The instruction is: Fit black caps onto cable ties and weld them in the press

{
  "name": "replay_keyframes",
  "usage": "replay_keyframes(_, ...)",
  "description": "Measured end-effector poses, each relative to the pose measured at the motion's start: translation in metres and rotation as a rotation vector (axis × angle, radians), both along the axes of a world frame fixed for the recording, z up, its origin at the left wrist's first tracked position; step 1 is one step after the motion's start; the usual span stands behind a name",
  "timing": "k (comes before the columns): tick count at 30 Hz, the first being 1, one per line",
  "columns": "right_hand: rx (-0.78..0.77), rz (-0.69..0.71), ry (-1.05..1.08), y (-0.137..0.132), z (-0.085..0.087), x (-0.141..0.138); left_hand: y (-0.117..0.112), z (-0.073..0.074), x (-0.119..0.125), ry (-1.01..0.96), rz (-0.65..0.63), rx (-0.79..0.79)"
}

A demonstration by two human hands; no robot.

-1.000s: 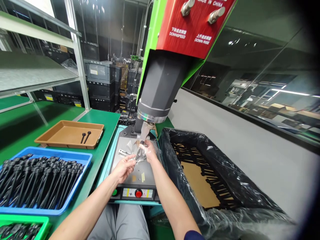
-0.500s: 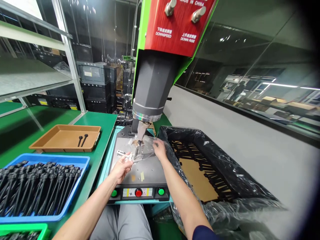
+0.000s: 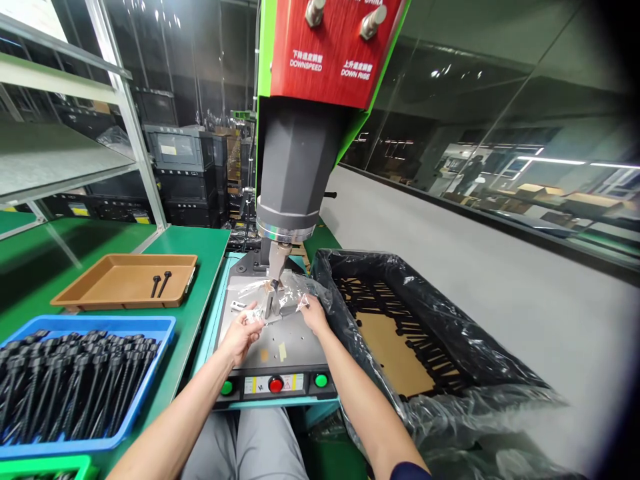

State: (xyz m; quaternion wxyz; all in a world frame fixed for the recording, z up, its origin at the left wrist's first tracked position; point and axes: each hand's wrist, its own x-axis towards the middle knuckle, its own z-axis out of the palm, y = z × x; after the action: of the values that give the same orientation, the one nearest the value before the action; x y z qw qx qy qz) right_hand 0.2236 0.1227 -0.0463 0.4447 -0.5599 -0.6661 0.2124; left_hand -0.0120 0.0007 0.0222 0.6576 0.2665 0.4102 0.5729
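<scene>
A clear plastic bag (image 3: pixel 283 293) lies stretched across the grey plate (image 3: pixel 290 347) of a welding machine, under its metal horn (image 3: pixel 275 263). My left hand (image 3: pixel 241 331) pinches the bag's left end, fingers closed on the film. My right hand (image 3: pixel 313 312) pinches the right end. A dark part seems to sit inside the bag below the horn, though it is hard to make out. The machine's grey head (image 3: pixel 293 180) hangs just above.
A red button (image 3: pixel 273 384) and two green buttons (image 3: pixel 321 381) sit on the machine's front panel. Left: a blue tray (image 3: pixel 150 363) with several black rods, and a brown tray (image 3: pixel 107 287) holding two black pins. Right: a crate lined with a black bag (image 3: pixel 450 347).
My right hand left the spot under the horn, swung out right, then came back to grip the bag's right end. The bag is now pulled flatter between both hands.
</scene>
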Motion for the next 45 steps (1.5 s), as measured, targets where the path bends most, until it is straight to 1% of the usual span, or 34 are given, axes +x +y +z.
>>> replay_keyframes(4, -0.029, 0.056, -0.004, -0.016, -0.010, -0.004, 0.000, -0.003, -0.002, -0.002, 0.009, 0.000)
replay_keyframes(9, -0.053, 0.124, -0.028, -0.041, -0.018, -0.004, 0.001, -0.008, -0.005, -0.027, -0.003, -0.007)
replay_keyframes(16, -0.052, 0.139, -0.057, -0.082, -0.026, 0.002, -0.002, -0.010, -0.009, -0.038, 0.010, -0.028)
replay_keyframes(20, -0.034, 0.122, -0.060, -0.103, -0.027, 0.007, -0.004, -0.010, -0.012, -0.029, 0.019, -0.022)
replay_keyframes(23, -0.020, 0.091, -0.048, -0.117, -0.026, 0.013, -0.008, -0.009, -0.013, 0.025, 0.020, -0.040)
replay_keyframes(25, 0.000, 0.039, -0.054, -0.126, -0.027, 0.020, -0.015, -0.010, -0.016, 0.101, 0.041, -0.059)
replay_keyframes(27, 0.035, -0.052, -0.085, -0.136, -0.032, 0.030, -0.027, -0.013, -0.022, 0.236, 0.128, -0.042)
replay_keyframes(29, 0.056, -0.163, -0.128, -0.146, -0.042, 0.040, -0.044, -0.022, -0.033, 0.460, 0.282, 0.007)
replay_keyframes(30, 0.044, -0.213, -0.143, -0.152, -0.048, 0.045, -0.053, -0.029, -0.040, 0.599, 0.363, 0.034)
replay_keyframes(32, -0.018, -0.266, -0.150, -0.164, -0.063, 0.053, -0.072, -0.048, -0.054, 0.886, 0.470, 0.076)
replay_keyframes(33, -0.059, -0.261, -0.141, -0.169, -0.070, 0.056, -0.081, -0.060, -0.061, 1.012, 0.479, 0.085)
replay_keyframes(35, -0.120, -0.207, -0.115, -0.179, -0.083, 0.058, -0.095, -0.084, -0.072, 1.184, 0.417, 0.078)
replay_keyframes(37, -0.145, -0.149, -0.097, -0.186, -0.092, 0.059, -0.104, -0.106, -0.078, 1.243, 0.284, 0.054)
replay_keyframes(39, -0.156, -0.128, -0.096, -0.189, -0.096, 0.060, -0.108, -0.122, -0.080, 1.262, 0.182, 0.057)
replay_keyframes(40, -0.162, -0.127, -0.097, -0.189, -0.097, 0.061, -0.109, -0.127, -0.081, 1.274, 0.160, 0.071)
replay_keyframes(42, -0.180, -0.122, -0.095, -0.189, -0.097, 0.062, -0.109, -0.131, -0.081, 1.313, 0.159, 0.098)
replay_keyframes(45, -0.178, -0.125, -0.084, -0.188, -0.096, 0.062, -0.108, -0.132, -0.080, 1.349, 0.169, 0.117)
